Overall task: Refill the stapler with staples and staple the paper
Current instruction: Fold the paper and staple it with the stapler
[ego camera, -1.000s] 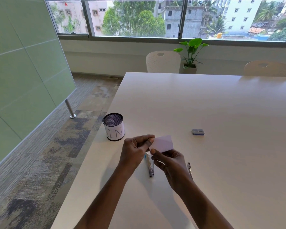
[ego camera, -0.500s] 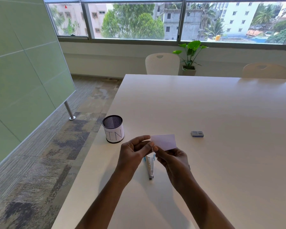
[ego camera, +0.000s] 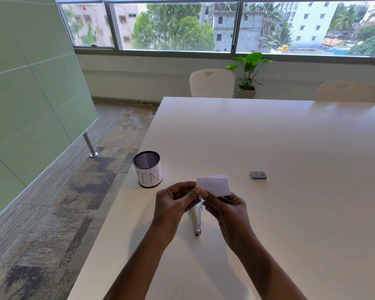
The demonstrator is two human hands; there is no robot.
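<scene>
A small folded white paper (ego camera: pixel 214 185) is held above the white table (ego camera: pixel 268 137). My left hand (ego camera: pixel 173 202) pinches its left corner with thumb and forefinger, and my right hand (ego camera: pixel 225 210) pinches the same corner from the right. Below the hands a stapler (ego camera: pixel 196 219) lies on the table, partly hidden by them; its metal rail shows, so it looks open. A small blue-grey staple box (ego camera: pixel 258 175) sits on the table to the right of the paper.
A black mesh cup with a white label reading "IN" (ego camera: pixel 147 172) stands near the table's left edge. Two white chairs (ego camera: pixel 211 83) and a potted plant (ego camera: pixel 248 72) are beyond the far edge. A green glass partition (ego camera: pixel 30 94) is at left.
The paper has tilted slightly between the fingers, and both hands have stayed pinched on its left corner. The view shifted a little; the stapler and box have not moved.
</scene>
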